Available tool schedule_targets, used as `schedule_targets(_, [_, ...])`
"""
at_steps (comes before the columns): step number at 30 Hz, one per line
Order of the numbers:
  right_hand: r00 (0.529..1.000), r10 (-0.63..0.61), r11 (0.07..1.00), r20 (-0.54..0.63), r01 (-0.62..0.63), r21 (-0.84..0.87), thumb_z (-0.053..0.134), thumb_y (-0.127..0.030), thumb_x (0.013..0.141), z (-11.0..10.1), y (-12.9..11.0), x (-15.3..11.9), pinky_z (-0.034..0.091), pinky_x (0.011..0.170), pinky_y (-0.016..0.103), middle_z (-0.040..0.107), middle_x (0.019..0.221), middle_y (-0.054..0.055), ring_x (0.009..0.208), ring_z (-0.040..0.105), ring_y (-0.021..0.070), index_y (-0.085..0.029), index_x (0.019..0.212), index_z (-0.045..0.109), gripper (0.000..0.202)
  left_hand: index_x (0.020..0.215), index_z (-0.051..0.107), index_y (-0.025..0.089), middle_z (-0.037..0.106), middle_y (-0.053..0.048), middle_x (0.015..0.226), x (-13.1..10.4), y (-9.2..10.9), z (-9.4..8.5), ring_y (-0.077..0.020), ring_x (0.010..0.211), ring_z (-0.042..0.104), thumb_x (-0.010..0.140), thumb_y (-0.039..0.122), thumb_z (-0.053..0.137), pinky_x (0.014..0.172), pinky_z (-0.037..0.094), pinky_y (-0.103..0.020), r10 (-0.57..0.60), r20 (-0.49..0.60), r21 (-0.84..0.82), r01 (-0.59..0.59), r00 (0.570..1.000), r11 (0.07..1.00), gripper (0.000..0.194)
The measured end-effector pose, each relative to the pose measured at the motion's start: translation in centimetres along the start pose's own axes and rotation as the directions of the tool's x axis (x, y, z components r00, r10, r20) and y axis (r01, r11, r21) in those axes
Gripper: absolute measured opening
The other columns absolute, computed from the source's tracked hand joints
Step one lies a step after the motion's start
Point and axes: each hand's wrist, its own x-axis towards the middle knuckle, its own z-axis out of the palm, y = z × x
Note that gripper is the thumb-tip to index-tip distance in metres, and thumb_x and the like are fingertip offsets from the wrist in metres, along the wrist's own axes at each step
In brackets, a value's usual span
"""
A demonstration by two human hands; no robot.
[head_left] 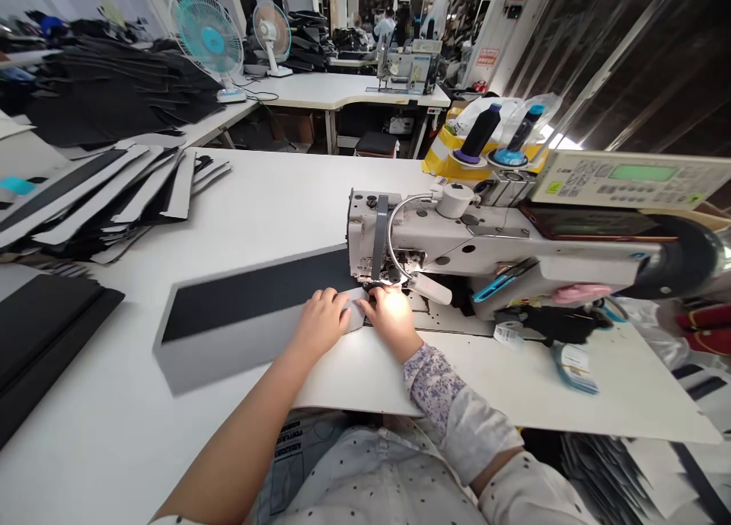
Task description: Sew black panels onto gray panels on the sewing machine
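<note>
The shirt (pixel 365 479) is dotted, the right cuff (pixel 435 385) floral.

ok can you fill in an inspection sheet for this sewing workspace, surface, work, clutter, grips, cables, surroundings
Surface: white table, in use.
Job's things: grey-and-black panel flat, one end at the sewing machine.
Clutter: cut pieces heaped at left; folded black material nearer; teal-edged packet at right.
Grips: left grip, a bare hand, rests on the panel; right grip is close under the machine head; finger closure unclear.
Cables: dark cord near the fans; across the panel, nothing seen.
Surroundings: large fan, smaller fan, second machine behind.
</note>
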Motion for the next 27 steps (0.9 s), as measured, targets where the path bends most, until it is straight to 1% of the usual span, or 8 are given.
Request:
schedule_targets(3, [0.999,0.046,0.999,0.006,-0.046,-0.019,0.059,-0.037,0.088,0.4,-0.2,-0.1,0.045,0.074,0.032,0.065,0.076,0.008,0.077,0.061,0.0221,-0.016,0.081,0.064,0.023,0.107,0.063,0.021,0.056,-0.008,0.09,-0.1,0.9,-0.2,-0.0211,0.083,0.052,0.094,0.029,0.039,0.073,0.041,-0.033,0.016,0.038,0.007,-0.017,0.999,1.0,0.028])
schedule_targets(5, [0.998,0.056,0.997,0.024,-0.055,-0.053,0.055,-0.029,0.09,0.6,-0.4,-0.3,0.045,0.07,0.031,0.064,0.076,0.008,0.075,0.06,0.0206,-0.016,0.082,0.064,0.018,0.114,0.061,0.023,0.056,-0.008,0.091,0.2,1.4,0.1,-0.0211,0.082,0.052,0.095,0.025,0.038,0.073,0.041,-0.033,0.025,0.021,0.018,-0.025,0.999,1.0,0.031])
schedule_targets(8, [0.997,-0.044,0.989,0.064,0.053,-0.14,0.05,-0.015,0.09,0.8,-0.9,-0.9,0.044,0.069,0.031,0.063,0.08,0.009,0.075,0.059,0.0203,-0.015,0.091,0.065,0.015,0.128,0.055,0.029,0.058,-0.007,0.098,0.9,1.5,0.9,-0.0223,0.087,0.051,0.093,0.021,0.041,0.077,0.041,-0.036,0.066,-0.02,0.01,-0.066,0.998,0.998,0.038])
schedule_targets(12, [0.981,-0.162,0.967,0.108,0.18,-0.181,0.05,-0.011,0.089,0.7,-1.4,-1.6,0.045,0.072,0.033,0.063,0.084,0.011,0.079,0.058,0.0221,-0.013,0.097,0.066,0.017,0.123,0.06,0.031,0.059,-0.007,0.1,1.4,0.9,1.4,-0.0229,0.091,0.051,0.093,0.023,0.043,0.08,0.041,-0.038,0.056,-0.042,-0.034,-0.058,0.998,0.998,0.036])
schedule_targets(17, [0.986,-0.158,0.986,0.059,0.161,-0.05,0.048,-0.016,0.091,-0.4,-1.5,-2.8,0.046,0.074,0.033,0.063,0.086,0.01,0.081,0.059,0.0218,-0.012,0.103,0.066,0.022,0.118,0.062,0.028,0.061,-0.008,0.11,1.2,1.2,0.9,-0.0236,0.099,0.053,0.092,0.022,0.044,0.086,0.043,-0.039,0.051,-0.038,-0.062,-0.053,0.998,0.997,0.033])
schedule_targets(22, [0.979,-0.201,0.963,-0.008,0.199,0.182,0.045,-0.013,0.091,-0.9,-0.8,-4.1,0.047,0.083,0.034,0.067,0.098,0.01,0.09,0.06,0.0204,-0.014,0.102,0.065,0.023,0.134,0.048,0.025,0.055,-0.006,0.135,-0.7,2.8,1.5,-0.0224,0.126,0.045,0.093,0.018,0.037,0.102,0.039,-0.039,0.102,-0.018,-0.185,-0.104,0.995,0.977,0.043])
schedule_targets(24, [0.977,-0.211,0.952,-0.03,0.212,0.219,0.046,-0.015,0.091,-0.8,-0.4,-4.2,0.047,0.083,0.035,0.068,0.098,0.009,0.089,0.061,0.0202,-0.015,0.1,0.065,0.021,0.136,0.046,0.025,0.057,-0.005,0.133,-1.2,2.7,2.0,-0.0206,0.129,0.044,0.093,0.014,0.035,0.104,0.038,-0.039,0.116,0.01,-0.225,-0.111,0.993,0.968,0.046])
schedule_targets(27, [0.978,-0.207,0.952,-0.036,0.21,0.222,0.052,-0.023,0.092,-0.9,0.4,-3.9,0.047,0.077,0.034,0.068,0.085,0.007,0.081,0.06,0.0209,-0.016,0.093,0.065,0.015,0.129,0.053,0.024,0.059,-0.005,0.13,-0.9,1.5,2.3,-0.0206,0.131,0.043,0.09,0.009,0.035,0.105,0.037,-0.04,0.147,0.037,-0.242,-0.134,0.988,0.961,0.046])
